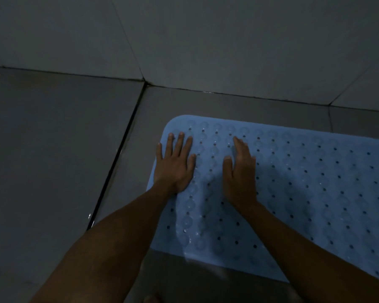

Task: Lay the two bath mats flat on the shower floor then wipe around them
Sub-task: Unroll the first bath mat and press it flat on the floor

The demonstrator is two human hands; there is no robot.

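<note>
A light blue bath mat [304, 182] with round holes and suction cups lies flat on the grey tiled shower floor [53, 149], running off the right edge of the view. My left hand [175, 165] presses flat on the mat's left end, fingers straight and spread. My right hand [240, 173] rests on the mat just to the right of it, fingers straight and together. Only one mat is in view.
The tiled wall [206, 40] meets the floor just beyond the mat's far edge. A dark grout line [116, 156] runs diagonally left of the mat. The light is dim.
</note>
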